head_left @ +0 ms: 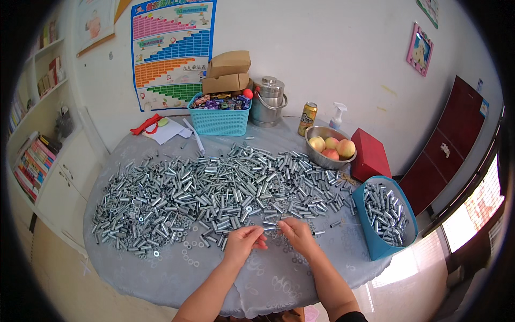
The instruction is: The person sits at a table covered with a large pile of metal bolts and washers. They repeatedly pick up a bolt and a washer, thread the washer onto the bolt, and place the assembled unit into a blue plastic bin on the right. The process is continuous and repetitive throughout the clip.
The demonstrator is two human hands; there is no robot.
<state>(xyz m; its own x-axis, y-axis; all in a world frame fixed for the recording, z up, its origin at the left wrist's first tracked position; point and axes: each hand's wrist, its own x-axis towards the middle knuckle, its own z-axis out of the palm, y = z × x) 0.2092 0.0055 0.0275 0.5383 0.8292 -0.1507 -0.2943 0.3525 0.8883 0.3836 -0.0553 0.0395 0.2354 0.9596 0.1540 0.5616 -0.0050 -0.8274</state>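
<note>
Close together at the near edge of a large heap of loose metal parts (198, 188), both my hands work over the table. My left hand (244, 244) is closed in a pinch, thumb against forefinger. What sits in its fingertips is too small to make out. Just to its right, my right hand (298, 236) is closed too, its fingertips on a small shiny metal tube (270, 228) that points toward my left hand. The heap is mostly short silvery tubes and bolts. Several flat washers (189, 253) lie along its near side.
A blue bin (368, 228) of metal tubes stands at the table's right edge. Behind the heap are a turquoise basket (219, 122) of toys, a steel pot (267, 110), a can (307, 119), a spray bottle (337, 116), a fruit bowl (332, 162) and a red box (370, 154).
</note>
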